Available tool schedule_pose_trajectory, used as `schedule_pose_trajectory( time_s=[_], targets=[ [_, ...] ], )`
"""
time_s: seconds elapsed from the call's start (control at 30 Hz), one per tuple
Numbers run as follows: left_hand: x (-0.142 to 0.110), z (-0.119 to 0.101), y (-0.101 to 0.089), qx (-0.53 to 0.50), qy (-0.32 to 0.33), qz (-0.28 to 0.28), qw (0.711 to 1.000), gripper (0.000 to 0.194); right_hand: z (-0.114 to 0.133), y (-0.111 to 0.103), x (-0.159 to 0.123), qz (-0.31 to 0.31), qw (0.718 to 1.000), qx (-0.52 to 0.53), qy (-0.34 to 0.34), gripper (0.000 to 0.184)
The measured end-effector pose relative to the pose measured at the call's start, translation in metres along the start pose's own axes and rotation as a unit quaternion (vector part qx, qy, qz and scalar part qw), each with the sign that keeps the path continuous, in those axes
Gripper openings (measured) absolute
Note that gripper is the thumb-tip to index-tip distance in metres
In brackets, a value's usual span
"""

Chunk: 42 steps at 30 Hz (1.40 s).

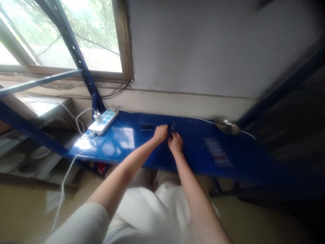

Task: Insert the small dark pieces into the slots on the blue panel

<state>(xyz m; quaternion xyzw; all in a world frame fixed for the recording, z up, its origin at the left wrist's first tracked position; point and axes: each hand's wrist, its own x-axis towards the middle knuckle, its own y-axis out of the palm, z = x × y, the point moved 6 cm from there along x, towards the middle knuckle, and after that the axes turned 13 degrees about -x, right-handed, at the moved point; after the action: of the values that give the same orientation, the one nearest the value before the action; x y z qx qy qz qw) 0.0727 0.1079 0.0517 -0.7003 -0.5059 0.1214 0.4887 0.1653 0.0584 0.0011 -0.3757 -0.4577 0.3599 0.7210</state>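
Note:
Both my hands rest close together on a glossy blue shelf (127, 142). My left hand (160, 133) has its fingers curled and pinched at a small dark part (169, 126) lying on the blue surface. My right hand (175, 142) sits just right of it, fingers bent downward onto the shelf; what they hold, if anything, is too small to see. A row of small black parts (147, 127) lies just left of my left hand. A few more tiny dark bits (173, 126) lie beyond my fingers.
A white power strip (103, 121) with a plugged charger and white cables sits at the shelf's left end. A metal bowl (226, 125) stands at the back right. Blue rack struts cross left and right, with a window and white wall behind.

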Motion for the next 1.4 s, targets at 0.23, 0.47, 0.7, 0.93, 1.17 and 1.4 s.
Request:
schedule_pose_trajectory(
  time_s=[0.23,0.47,0.7,0.93,1.17,1.4],
  targets=[
    [-0.057,0.033,-0.02,-0.231,-0.085,-0.154,0.957,0.007,0.001,0.015,0.017,0.091,0.995,-0.03,0.027,0.04],
    [-0.084,0.044,-0.031,-0.316,-0.128,-0.254,0.905,0.005,0.003,0.026,0.028,0.121,0.991,-0.046,0.033,0.045],
    [-0.086,0.04,-0.033,-0.268,-0.068,-0.273,0.921,0.005,0.002,0.029,0.03,0.063,0.997,-0.029,0.021,0.042],
    [-0.088,0.032,-0.032,-0.232,-0.003,-0.291,0.928,0.009,0.008,-0.004,0.018,-0.088,0.992,0.088,-0.002,0.031],
    [-0.09,0.032,-0.033,-0.236,0.008,-0.315,0.919,0.011,0.02,-0.016,0.007,-0.145,0.882,0.444,0.059,0.025],
    [-0.09,0.038,-0.033,-0.259,-0.027,-0.318,0.912,0.012,0.028,-0.003,-0.001,-0.077,0.871,0.484,0.027,0.026]
  ],
)
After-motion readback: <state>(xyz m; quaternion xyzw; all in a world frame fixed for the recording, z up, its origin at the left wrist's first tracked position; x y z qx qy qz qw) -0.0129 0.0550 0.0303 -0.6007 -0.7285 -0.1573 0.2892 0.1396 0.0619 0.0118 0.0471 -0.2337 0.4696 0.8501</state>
